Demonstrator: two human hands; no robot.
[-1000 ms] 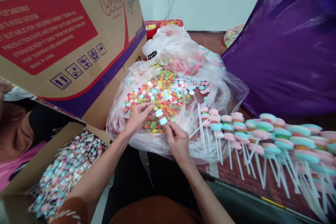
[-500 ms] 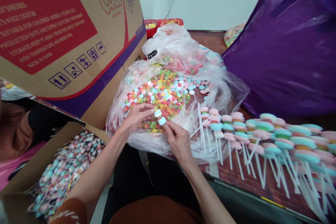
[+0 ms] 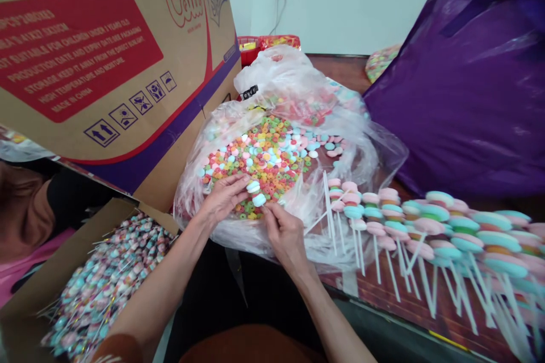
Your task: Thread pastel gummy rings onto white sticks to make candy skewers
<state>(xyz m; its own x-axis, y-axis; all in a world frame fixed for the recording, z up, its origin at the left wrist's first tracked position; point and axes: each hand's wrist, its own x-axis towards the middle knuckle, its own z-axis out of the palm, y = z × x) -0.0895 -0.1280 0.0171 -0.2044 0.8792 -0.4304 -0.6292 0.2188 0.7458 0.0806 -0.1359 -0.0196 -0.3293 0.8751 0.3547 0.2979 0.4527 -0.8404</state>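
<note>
A lollipop of stacked pale blue and white candy discs (image 3: 256, 194), with a darker band between them, is held tilted over the heap of loose candy. My right hand (image 3: 286, 233) pinches its lower end, where the stick is mostly hidden by the fingers. My left hand (image 3: 222, 197) has thumb and fingertips closed at the top discs. Beneath both hands, ring-shaped gummies (image 3: 272, 181) and pastel candy discs (image 3: 298, 136) lie mixed on an opened clear plastic bag (image 3: 191, 181). To the right, finished-looking candy lollipops (image 3: 430, 227) lie in rows, white sticks toward me.
A large printed carton (image 3: 123, 79) leans at the left. Below it an open box (image 3: 25, 306) holds many wrapped lollipops (image 3: 106, 278). A purple bag (image 3: 464, 85) stands at the right back. Another person's arm (image 3: 25, 210) shows at far left. A red basket (image 3: 248, 55) sits behind.
The lollipop is more upright, its discs pressed closer together. Both hands have moved slightly, and the whole view has shifted a little.
</note>
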